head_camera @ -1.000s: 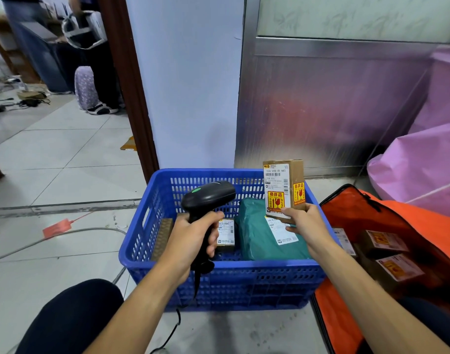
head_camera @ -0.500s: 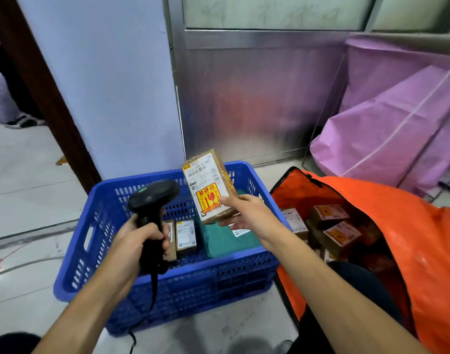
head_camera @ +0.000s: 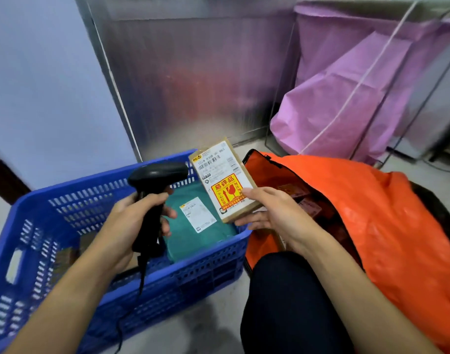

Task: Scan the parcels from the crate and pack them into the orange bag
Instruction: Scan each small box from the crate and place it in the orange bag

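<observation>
My right hand (head_camera: pixel 272 213) holds a small brown cardboard parcel (head_camera: pixel 222 175) with a white label and a yellow-red fragile sticker, tilted over the crate's right edge next to the orange bag's mouth. A black handheld scanner (head_camera: pixel 152 180) is gripped in my left hand (head_camera: pixel 132 226) above the blue plastic crate (head_camera: pixel 40 251). Inside the crate lies a teal soft parcel (head_camera: pixel 193 226) with a white label, and brown boxes (head_camera: pixel 68 254) sit blurred at the left. The open orange bag (head_camera: pixel 372 213) on the right holds several brown boxes (head_camera: pixel 303 198).
A metal panel (head_camera: pixel 193 72) and a pale wall stand behind the crate. A pink sack on a wire frame (head_camera: pixel 346 98) is at the back right. My dark-trousered knee (head_camera: pixel 290 302) is between crate and bag. The scanner's cable (head_camera: pixel 142 290) hangs over the crate's front.
The view has swung right and down. My right hand has carried the cardboard parcel rightward and tilted it flatter, toward the orange bag. The scanner stays in my left hand over the crate.
</observation>
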A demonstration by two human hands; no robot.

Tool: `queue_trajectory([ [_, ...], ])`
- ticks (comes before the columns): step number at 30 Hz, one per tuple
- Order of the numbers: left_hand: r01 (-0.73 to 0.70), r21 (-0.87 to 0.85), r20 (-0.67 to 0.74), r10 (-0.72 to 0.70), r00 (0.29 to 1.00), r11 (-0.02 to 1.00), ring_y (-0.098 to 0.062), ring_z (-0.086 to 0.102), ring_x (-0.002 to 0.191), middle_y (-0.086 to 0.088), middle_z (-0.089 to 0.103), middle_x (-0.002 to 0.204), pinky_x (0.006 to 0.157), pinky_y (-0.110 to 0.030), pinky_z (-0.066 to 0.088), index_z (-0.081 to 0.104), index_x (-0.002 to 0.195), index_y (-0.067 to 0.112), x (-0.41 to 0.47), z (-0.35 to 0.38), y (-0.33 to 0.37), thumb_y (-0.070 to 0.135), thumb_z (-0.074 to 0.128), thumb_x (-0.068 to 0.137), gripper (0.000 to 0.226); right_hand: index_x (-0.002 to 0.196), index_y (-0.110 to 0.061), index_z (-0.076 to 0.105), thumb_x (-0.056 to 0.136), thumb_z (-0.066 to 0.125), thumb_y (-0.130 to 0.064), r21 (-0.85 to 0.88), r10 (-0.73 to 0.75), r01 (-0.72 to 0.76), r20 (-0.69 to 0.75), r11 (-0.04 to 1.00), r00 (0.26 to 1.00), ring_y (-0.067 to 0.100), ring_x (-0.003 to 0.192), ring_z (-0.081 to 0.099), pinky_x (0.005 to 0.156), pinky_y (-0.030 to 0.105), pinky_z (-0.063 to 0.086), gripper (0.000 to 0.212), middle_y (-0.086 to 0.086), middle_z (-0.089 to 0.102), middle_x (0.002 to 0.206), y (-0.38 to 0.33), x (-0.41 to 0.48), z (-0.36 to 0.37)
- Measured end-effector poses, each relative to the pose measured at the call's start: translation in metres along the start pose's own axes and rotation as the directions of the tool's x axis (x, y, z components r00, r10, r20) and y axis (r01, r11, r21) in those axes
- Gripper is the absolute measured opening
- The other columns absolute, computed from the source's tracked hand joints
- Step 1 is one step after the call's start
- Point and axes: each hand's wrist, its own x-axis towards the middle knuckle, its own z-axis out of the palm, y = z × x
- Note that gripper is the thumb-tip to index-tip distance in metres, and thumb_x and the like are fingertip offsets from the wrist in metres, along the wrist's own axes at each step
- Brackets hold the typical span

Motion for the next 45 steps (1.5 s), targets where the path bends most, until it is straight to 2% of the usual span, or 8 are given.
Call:
queue_trajectory([
  [6, 0.104, -0.057, -0.036, -0.106, 0.994, 0.993, -0.024, 0.055, 0.041, -0.019, 0.070, 0.073, 0.061, -0.037, 0.047, 0.071, 0.111, 0.021, 0.034, 0.019, -0.051, 0.037, 0.063, 0.098, 0.022, 0.129, -0.007, 0.059, 0.098, 0.066, -0.031, 0.074, 0.107, -0.099, -0.117, 0.992, 0.987, 0.038, 0.093, 0.077, 0.079, 0.040, 0.056, 0.039, 0.013, 0.079, 0.104, 0.055, 0.015, -0.048],
  [8, 0.129, -0.059, -0.035, -0.131, 0.991, 0.990, -0.023, 0.050, 0.038, -0.016, 0.066, 0.069, 0.054, -0.034, 0.049, 0.068, 0.108, 0.019, 0.046, 0.024, -0.068, 0.037, 0.063, 0.098, 0.021, 0.128, -0.007, 0.059, 0.099, 0.065, -0.029, 0.103, 0.151, -0.139, -0.118, 0.985, 0.981, 0.039, 0.095, 0.076, 0.080, 0.041, 0.055, 0.037, 0.014, 0.079, 0.106, 0.074, 0.020, -0.059],
  [11, 0.168, -0.058, 0.030, -0.166, 0.986, 0.984, -0.021, 0.044, 0.038, -0.012, 0.061, 0.065, 0.043, -0.030, 0.049, 0.067, 0.108, 0.015, 0.062, 0.040, -0.089, 0.034, 0.060, 0.100, 0.022, 0.129, -0.006, 0.059, 0.098, 0.066, -0.030, 0.119, 0.210, -0.196, -0.123, 0.973, 0.970, 0.039, 0.099, 0.075, 0.080, 0.040, 0.056, 0.039, 0.015, 0.078, 0.107, 0.101, 0.025, -0.070],
  [20, 0.171, -0.056, 0.247, -0.152, 0.957, 0.984, -0.024, 0.044, 0.046, -0.013, 0.059, 0.071, 0.048, -0.032, 0.046, 0.061, 0.121, -0.001, 0.080, 0.094, -0.126, 0.028, 0.063, 0.083, 0.048, 0.128, -0.002, 0.062, 0.077, 0.074, -0.029, 0.414, 0.274, -0.181, -0.177, 0.892, 0.945, 0.032, 0.079, 0.076, 0.062, 0.032, 0.059, 0.059, 0.023, 0.076, 0.108, 0.150, 0.020, -0.085],
  [26, 0.110, 0.029, 0.392, -0.113, 0.913, 0.994, -0.023, 0.047, 0.045, -0.012, 0.063, 0.073, 0.051, -0.035, 0.042, 0.057, 0.105, 0.004, 0.059, 0.129, -0.153, 0.017, 0.065, 0.095, 0.018, 0.135, 0.004, 0.053, 0.056, 0.082, -0.035, 0.388, 0.344, -0.248, -0.200, 0.888, 0.917, 0.040, 0.083, 0.076, 0.059, 0.032, 0.059, 0.093, 0.030, 0.073, 0.111, 0.187, -0.010, -0.101],
  [30, 0.110, 0.169, 0.418, -0.172, 0.892, 0.980, -0.024, 0.054, 0.052, -0.010, 0.069, 0.078, 0.046, -0.029, 0.041, 0.056, 0.102, 0.009, 0.055, 0.146, -0.189, 0.020, 0.058, 0.103, 0.012, 0.128, 0.002, 0.057, 0.068, 0.080, -0.034, 0.332, 0.360, -0.255, -0.310, 0.908, 0.880, 0.038, 0.081, 0.076, 0.062, 0.032, 0.058, 0.074, 0.029, 0.074, 0.107, 0.201, -0.027, -0.110],
  [36, 0.201, 0.208, 0.364, -0.267, 0.892, 0.957, -0.025, 0.059, 0.058, -0.008, 0.071, 0.077, 0.057, -0.035, 0.048, 0.062, 0.095, 0.010, 0.057, 0.148, -0.240, 0.022, 0.061, 0.103, 0.014, 0.124, -0.015, 0.067, 0.098, 0.059, -0.036, 0.282, 0.385, -0.284, -0.423, 0.916, 0.820, 0.038, 0.100, 0.074, 0.089, 0.043, 0.053, 0.034, 0.014, 0.078, 0.108, 0.231, -0.049, -0.114],
  [45, 0.279, 0.161, 0.266, -0.314, 0.911, 0.947, -0.021, 0.059, 0.062, -0.007, 0.062, 0.080, 0.051, -0.027, 0.044, 0.059, 0.093, 0.016, 0.084, 0.163, -0.266, 0.039, 0.059, 0.104, 0.025, 0.120, -0.018, 0.068, 0.098, 0.063, -0.027, 0.582, 0.518, -0.153, -0.535, 0.798, 0.668, 0.028, 0.107, 0.073, 0.101, 0.039, 0.055, 0.024, 0.013, 0.079, 0.109, 0.280, -0.033, -0.142],
])
